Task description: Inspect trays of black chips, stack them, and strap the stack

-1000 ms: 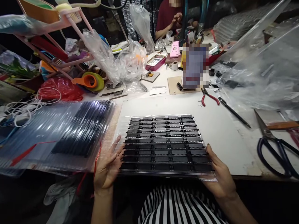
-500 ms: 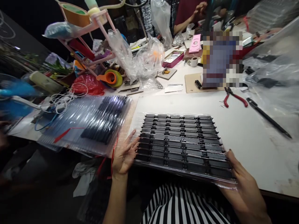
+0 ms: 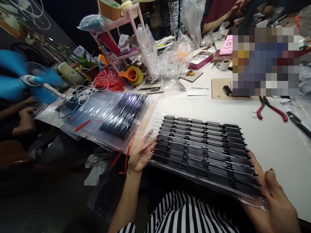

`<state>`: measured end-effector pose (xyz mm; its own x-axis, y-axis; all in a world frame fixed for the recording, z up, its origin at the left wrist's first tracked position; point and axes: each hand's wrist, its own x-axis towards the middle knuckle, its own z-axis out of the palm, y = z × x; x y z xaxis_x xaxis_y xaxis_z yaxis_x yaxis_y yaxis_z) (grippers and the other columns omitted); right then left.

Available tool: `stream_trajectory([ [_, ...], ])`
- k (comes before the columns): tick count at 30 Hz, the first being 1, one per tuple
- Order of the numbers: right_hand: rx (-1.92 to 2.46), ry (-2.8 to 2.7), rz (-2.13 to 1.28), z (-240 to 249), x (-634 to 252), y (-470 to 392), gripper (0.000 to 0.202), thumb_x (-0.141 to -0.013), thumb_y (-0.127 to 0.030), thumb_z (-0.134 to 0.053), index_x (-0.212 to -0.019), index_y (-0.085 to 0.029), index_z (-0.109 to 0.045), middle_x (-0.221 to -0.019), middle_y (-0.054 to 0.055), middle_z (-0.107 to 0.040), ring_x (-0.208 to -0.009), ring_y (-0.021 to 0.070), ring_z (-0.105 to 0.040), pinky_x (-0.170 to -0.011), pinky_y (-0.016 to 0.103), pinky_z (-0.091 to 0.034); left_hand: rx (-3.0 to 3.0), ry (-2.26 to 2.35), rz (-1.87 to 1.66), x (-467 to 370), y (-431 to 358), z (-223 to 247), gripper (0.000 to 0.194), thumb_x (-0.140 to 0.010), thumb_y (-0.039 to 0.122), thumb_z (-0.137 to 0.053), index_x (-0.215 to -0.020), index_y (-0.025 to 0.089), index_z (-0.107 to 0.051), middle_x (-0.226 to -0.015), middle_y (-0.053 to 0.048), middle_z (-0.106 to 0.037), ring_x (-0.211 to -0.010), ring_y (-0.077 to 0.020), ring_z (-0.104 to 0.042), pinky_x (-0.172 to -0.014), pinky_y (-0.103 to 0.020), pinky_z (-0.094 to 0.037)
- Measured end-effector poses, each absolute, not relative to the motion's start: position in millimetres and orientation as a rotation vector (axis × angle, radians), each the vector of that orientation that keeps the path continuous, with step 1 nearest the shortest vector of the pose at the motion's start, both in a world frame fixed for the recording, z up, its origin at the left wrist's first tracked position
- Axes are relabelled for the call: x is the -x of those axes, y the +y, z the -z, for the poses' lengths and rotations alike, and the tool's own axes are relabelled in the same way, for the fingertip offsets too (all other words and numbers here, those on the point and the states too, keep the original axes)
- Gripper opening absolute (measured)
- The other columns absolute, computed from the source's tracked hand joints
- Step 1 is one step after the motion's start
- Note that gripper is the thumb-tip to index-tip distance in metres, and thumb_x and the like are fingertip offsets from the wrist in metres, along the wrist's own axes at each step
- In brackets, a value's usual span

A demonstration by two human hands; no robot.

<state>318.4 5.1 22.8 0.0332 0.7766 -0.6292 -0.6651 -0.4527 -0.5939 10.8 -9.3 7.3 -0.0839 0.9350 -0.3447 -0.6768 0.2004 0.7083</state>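
A clear plastic tray [image 3: 194, 171] with rows of black connector-like parts [image 3: 198, 144] lies over the front edge of the white work surface, tilted a little. Its left side rests against my left hand [image 3: 142, 153], whose fingers are partly hidden under the plastic. At the right end, my right hand [image 3: 272, 191] grips the near corner, its thumb raised above the rim and other fingers beneath. Left of the tray sits a stack of similar clear trays [image 3: 109, 113], with dark parts under the shiny plastic and a red ribbon [image 3: 84, 125] on top.
Red-handled pliers [image 3: 272, 108] and a black pen-like tool [image 3: 298, 123] lie at the right. Behind are a tape roll [image 3: 223, 65], plastic bags [image 3: 170, 64] and a pink rack [image 3: 133, 19]. A blue fan [image 3: 26, 79] stands at the left; other people's arms show at the left and back.
The view has swung left, so the fan and another person's arms show more. The tray, still in both my hands, is angled slightly more, its right end lower. My right thumb has lifted off the tray.
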Motion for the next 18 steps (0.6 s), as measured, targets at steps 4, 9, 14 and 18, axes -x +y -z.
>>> stream_trajectory([
  [4, 1.182, -0.106, -1.678, -19.7, -321.1, 6.1, 0.045, -0.086, -0.051, -0.052, -0.129, -0.037, -0.052, -0.141, -0.007, -0.041, -0.124, 0.0237, -0.046, -0.106, 0.038, -0.04, -0.366, 0.922, -1.401, -11.1, -10.1, -7.9, 0.062, -0.083, 0.009, -0.047, -0.142, 0.017, -0.031, -0.123, -0.013, -0.058, -0.108, -0.0181, -0.057, -0.093, -0.029, -0.045],
  [9, 1.115, -0.091, -1.701, -15.5, -323.6, 7.2, 0.043, -0.089, -0.048, -0.05, -0.131, -0.039, -0.048, -0.138, -0.008, -0.045, -0.124, 0.0226, -0.046, -0.108, 0.041, -0.038, -0.362, 0.952, -1.401, -10.9, -10.5, -9.6, 0.062, -0.083, 0.009, -0.049, -0.142, 0.016, -0.032, -0.122, -0.013, -0.06, -0.103, -0.0174, -0.06, -0.088, -0.027, -0.048],
  [14, 1.035, -0.132, -1.674, -14.1, -320.5, 6.6, 0.04, -0.092, -0.038, -0.049, -0.132, -0.038, -0.047, -0.137, -0.008, -0.047, -0.128, 0.0182, -0.041, -0.11, 0.037, -0.034, -0.334, 1.011, -1.444, -13.7, -10.3, -14.1, 0.056, -0.085, 0.01, -0.045, -0.14, 0.014, -0.037, -0.127, -0.013, -0.057, -0.114, -0.0183, -0.055, -0.097, -0.028, -0.044],
  [18, 0.989, -0.145, -1.65, -15.0, -318.8, 9.9, 0.04, -0.093, -0.033, -0.049, -0.132, -0.035, -0.046, -0.139, -0.008, -0.045, -0.131, 0.015, -0.037, -0.11, 0.034, -0.032, -0.346, 1.021, -1.41, -13.2, -8.4, -15.3, 0.054, -0.086, 0.01, -0.041, -0.14, 0.016, -0.037, -0.124, -0.012, -0.06, -0.109, -0.017, -0.059, -0.094, -0.027, -0.048],
])
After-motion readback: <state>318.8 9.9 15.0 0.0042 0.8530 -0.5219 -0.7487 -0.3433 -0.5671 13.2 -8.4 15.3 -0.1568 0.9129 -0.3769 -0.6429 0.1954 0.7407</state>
